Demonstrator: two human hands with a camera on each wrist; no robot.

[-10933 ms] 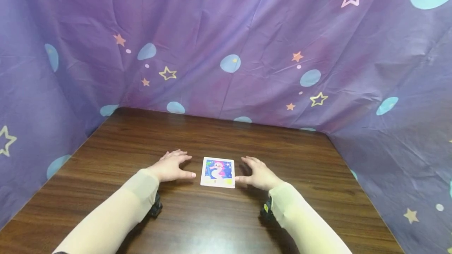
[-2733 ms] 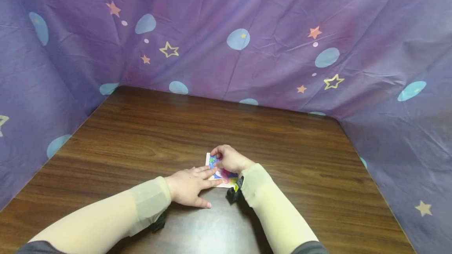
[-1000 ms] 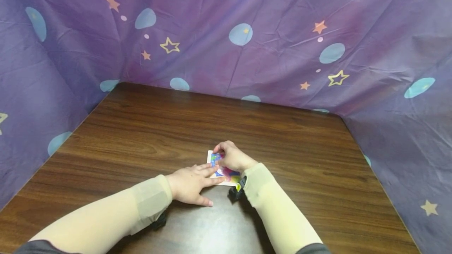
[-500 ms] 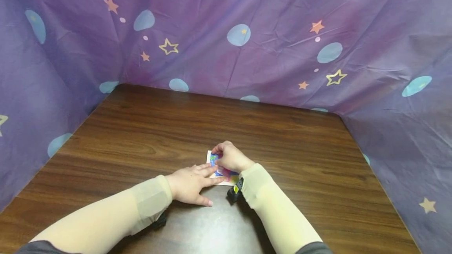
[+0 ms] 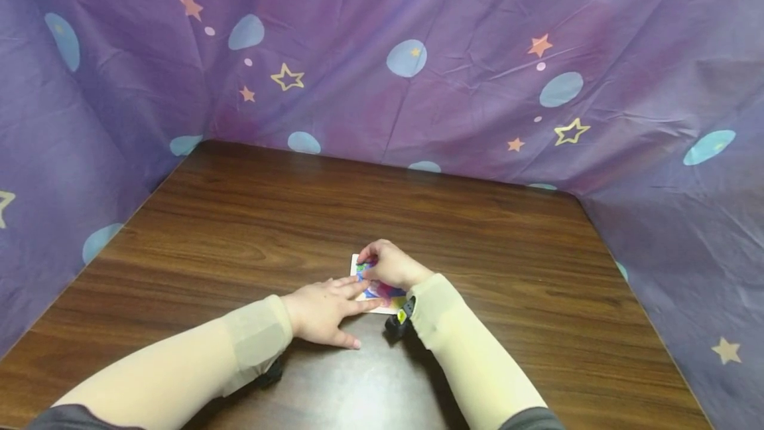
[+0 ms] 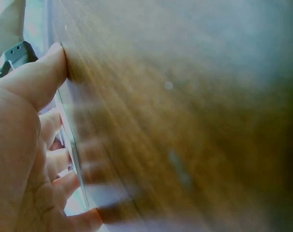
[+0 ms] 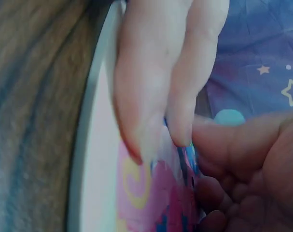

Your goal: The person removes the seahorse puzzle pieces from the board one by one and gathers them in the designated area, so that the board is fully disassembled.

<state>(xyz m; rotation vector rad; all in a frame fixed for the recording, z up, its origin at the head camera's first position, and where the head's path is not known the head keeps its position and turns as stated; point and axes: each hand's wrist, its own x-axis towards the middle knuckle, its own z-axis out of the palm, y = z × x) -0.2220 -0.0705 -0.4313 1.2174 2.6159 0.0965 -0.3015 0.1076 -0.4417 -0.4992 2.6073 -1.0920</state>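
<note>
A small square picture board (image 5: 396, 304) with a pale border lies on the table, partly covered by both hands. My left hand (image 5: 322, 314) rests with spread, straight fingers on its left side, thumb on the tabletop. Seen from the right wrist, two left fingers (image 7: 144, 77) touch the pink part of the picture. My right hand (image 5: 394, 267) reaches over the board from the right, thumb and forefinger bent together at the upper left of the picture. A blue strip (image 7: 182, 157) shows beside the right thumb (image 7: 238, 140); I cannot tell whether it is a loose piece.
The brown wooden table (image 5: 286, 204) extends behind and to both sides of the hands. A purple cloth (image 5: 334, 78) with stars and blue ovals hangs along its back and sides. Each wrist carries a black camera, the right one (image 5: 398, 324) close to the board's near edge.
Long ago both hands lay beside the uncovered board. By 2.7 seconds ago they were over it as now. In the last second they have hardly moved; the view shifts slightly.
</note>
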